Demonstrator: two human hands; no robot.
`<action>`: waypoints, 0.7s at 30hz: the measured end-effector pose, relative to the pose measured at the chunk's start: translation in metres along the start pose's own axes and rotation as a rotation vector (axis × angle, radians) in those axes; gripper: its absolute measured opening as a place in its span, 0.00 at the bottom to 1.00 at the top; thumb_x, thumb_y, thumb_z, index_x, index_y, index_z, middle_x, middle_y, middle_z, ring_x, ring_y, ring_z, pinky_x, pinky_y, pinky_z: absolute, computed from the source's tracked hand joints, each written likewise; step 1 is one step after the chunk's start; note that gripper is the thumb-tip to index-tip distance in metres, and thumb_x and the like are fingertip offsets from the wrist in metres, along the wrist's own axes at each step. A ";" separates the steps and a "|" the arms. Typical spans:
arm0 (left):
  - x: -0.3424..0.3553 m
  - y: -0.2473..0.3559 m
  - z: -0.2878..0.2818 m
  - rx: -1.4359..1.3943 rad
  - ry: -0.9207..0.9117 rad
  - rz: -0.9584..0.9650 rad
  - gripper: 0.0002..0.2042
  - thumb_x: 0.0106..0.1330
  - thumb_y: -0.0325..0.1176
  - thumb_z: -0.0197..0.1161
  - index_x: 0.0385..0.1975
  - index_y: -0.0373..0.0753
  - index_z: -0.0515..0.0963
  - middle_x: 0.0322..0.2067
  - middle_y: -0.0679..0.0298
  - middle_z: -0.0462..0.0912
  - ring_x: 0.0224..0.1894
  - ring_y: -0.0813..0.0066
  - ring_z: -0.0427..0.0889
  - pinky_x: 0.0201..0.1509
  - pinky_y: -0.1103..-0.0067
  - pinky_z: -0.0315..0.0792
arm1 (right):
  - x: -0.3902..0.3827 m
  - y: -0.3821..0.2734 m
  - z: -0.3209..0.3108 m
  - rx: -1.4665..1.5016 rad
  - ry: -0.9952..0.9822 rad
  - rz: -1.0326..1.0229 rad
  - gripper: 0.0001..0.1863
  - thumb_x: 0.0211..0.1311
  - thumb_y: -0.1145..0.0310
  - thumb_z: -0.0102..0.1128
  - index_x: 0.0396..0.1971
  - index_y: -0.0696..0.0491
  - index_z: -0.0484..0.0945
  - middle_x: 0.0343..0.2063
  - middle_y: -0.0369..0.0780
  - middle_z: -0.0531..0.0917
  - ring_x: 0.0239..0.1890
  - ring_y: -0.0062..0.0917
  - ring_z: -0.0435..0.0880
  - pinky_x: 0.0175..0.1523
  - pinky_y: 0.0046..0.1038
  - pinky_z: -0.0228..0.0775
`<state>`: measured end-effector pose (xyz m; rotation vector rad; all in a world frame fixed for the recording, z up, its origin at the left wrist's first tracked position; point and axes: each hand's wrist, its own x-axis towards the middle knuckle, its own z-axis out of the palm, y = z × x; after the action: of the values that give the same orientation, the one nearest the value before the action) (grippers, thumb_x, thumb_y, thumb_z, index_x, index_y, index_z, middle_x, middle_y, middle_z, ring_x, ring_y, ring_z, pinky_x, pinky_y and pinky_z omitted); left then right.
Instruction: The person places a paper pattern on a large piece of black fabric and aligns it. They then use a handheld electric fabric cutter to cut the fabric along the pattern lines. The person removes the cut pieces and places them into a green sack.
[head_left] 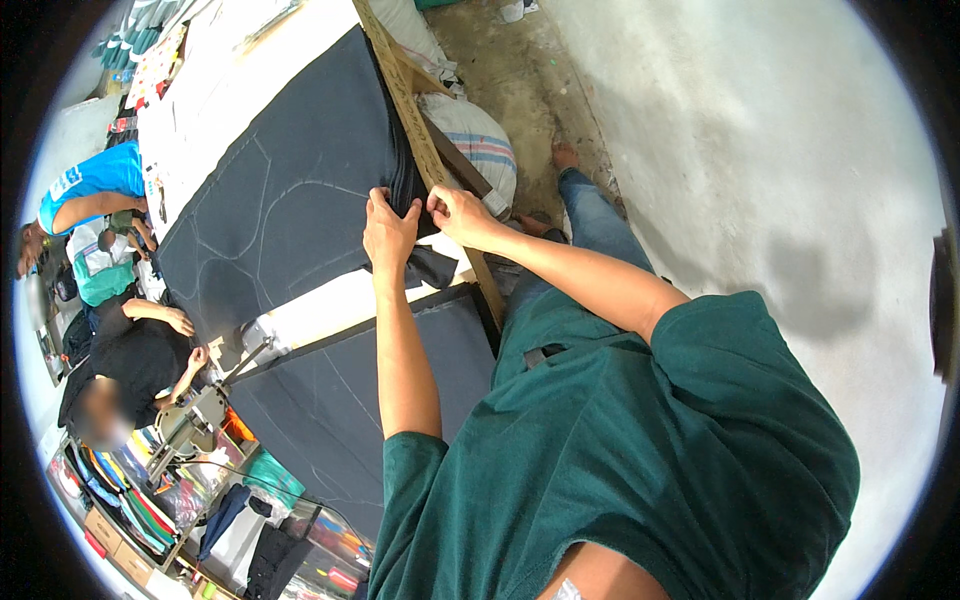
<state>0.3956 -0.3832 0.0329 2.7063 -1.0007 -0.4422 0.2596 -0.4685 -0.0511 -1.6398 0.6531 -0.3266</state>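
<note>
My left hand point(390, 232) pinches the dark fabric point(300, 150) at its bunched right edge. The fabric, marked with curving chalk lines, lies over a white table point(350, 310), with a loose flap hanging below my hand. My right hand point(455, 215) is closed just to the right, fingers curled at the long wooden rail point(405, 90) beside the fabric edge; what its fingertips hold is hard to make out. A second chalk-marked dark fabric panel point(300, 410) lies nearer me.
Co-workers point(90, 195) point(120, 370) occupy the left side, beside a metal machine point(185, 425) and shelves of folded cloth point(110, 500). Striped sacks point(470, 150) sit beyond the rail; a white wall point(760, 120) rises at right.
</note>
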 end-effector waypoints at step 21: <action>-0.010 0.021 0.012 0.244 0.010 0.038 0.37 0.60 0.51 0.83 0.57 0.36 0.67 0.51 0.45 0.79 0.50 0.39 0.89 0.55 0.55 0.87 | -0.072 -0.044 0.052 -0.239 -0.632 0.087 0.12 0.60 0.65 0.65 0.30 0.61 0.85 0.30 0.57 0.89 0.38 0.53 0.91 0.48 0.51 0.81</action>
<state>0.3718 -0.3930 0.0301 2.8921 -1.1710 -0.3174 0.2415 -0.3818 -0.0073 -1.8054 0.2833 0.3412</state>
